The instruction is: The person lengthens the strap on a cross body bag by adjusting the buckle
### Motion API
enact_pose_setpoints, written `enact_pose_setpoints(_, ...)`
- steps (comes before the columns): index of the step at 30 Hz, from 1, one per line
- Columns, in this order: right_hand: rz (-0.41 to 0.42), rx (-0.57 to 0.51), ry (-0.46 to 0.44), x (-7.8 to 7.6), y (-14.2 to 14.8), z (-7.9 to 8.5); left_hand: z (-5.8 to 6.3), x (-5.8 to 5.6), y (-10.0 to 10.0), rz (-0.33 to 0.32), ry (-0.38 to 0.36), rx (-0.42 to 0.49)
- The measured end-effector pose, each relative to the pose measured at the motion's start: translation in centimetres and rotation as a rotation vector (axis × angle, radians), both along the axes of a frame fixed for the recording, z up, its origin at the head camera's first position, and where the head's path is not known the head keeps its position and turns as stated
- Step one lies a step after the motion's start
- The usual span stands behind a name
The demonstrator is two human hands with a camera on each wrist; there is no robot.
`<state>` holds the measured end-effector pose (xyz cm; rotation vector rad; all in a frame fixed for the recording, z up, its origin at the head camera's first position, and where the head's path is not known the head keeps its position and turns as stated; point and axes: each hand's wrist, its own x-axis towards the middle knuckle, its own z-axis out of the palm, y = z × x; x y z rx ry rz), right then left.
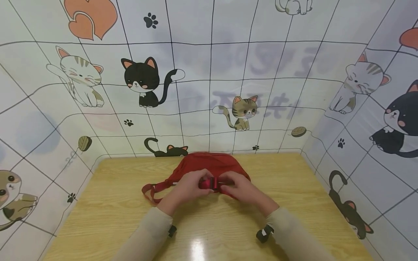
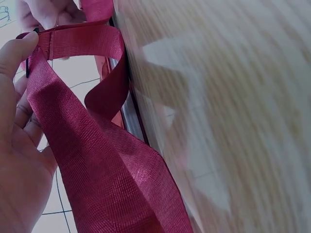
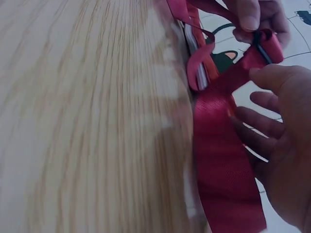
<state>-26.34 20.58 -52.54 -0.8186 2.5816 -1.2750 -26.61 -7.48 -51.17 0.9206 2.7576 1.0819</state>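
"Head view: what's nearest?"

"Two pale sleeves (image 1: 147,233), coming in from the bottom edge, with a small black fitting (image 1: 262,234) at each cuff. The forearms slant inward, so the left hand (image 1: 192,183) and right hand (image 1: 241,186) nearly meet in the middle, backs up."

"And the fingers?"

"Both hands pinch the same red strap (image 2: 82,141), which sits between their fingertips at a black buckle (image 3: 263,51). In the left wrist view, the left thumb (image 2: 19,51) lies over the strap's folded part, at the buckle's dark edge. In the right wrist view, the right thumb touches the strap just beside the buckle, and the other fingers (image 3: 260,122) are bent and a little apart."

"Where's the bag itself?"

"The red bag (image 1: 212,161) lies just behind the hands, at the back of the wooden desk (image 1: 294,203). A strap loop hangs off its left side."

"Can you read anything?"

"On the wall (image 1: 196,25) beyond, faint bluish writing (image 1: 284,59) shows near the cat pictures (image 1: 142,78), too blurred to make out."
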Motion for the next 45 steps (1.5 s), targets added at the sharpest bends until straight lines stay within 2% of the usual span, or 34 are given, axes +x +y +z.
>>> enact_pose_setpoints(3, -0.006, -0.039, -0.014, -0.1, -0.7, -0.4, -0.1, 0.0, 0.1, -0.006, 0.007, 0.003)
enact_pose_setpoints(8, -0.040, -0.057, 0.005, -0.1, -1.2, -0.4, 0.0, 0.1, -0.1, -0.017, 0.008, 0.019)
enact_pose_setpoints(11, -0.054, -0.069, -0.018, -0.2, -1.3, -0.2, 0.0, 0.2, -0.3, -0.020, 0.006, 0.030)
enact_pose_setpoints(15, -0.039, -0.075, -0.046, -0.2, -1.5, -0.2, 0.1, 0.2, -0.4, -0.020, 0.007, 0.037)
enact_pose_setpoints(19, -0.021, -0.066, -0.033, -0.2, -1.6, -0.1, 0.0, 0.1, -0.4, -0.012, 0.011, 0.038)
enact_pose_setpoints(26, -0.037, -0.053, -0.034, 0.1, -1.4, 0.2, -0.2, -0.1, -0.7, -0.003, 0.014, 0.035)
enact_pose_setpoints(32, -0.002, -0.002, -0.010, 0.1, -0.4, 0.7, 0.0, -0.1, -0.9, 0.007, 0.031, 0.010)
enact_pose_setpoints(37, -0.016, 0.072, 0.009, 0.0, 0.9, 0.8, 0.2, -0.1, -1.0, -0.010, 0.033, -0.004)
enact_pose_setpoints(41, 0.027, 0.056, 0.007, 0.2, 0.8, 0.9, 0.0, 0.0, -0.9, -0.028, 0.037, 0.001)
enact_pose_setpoints(45, 0.073, -0.006, -0.028, 0.6, -0.1, 1.0, -0.1, 0.1, -0.7, -0.034, 0.020, 0.017)
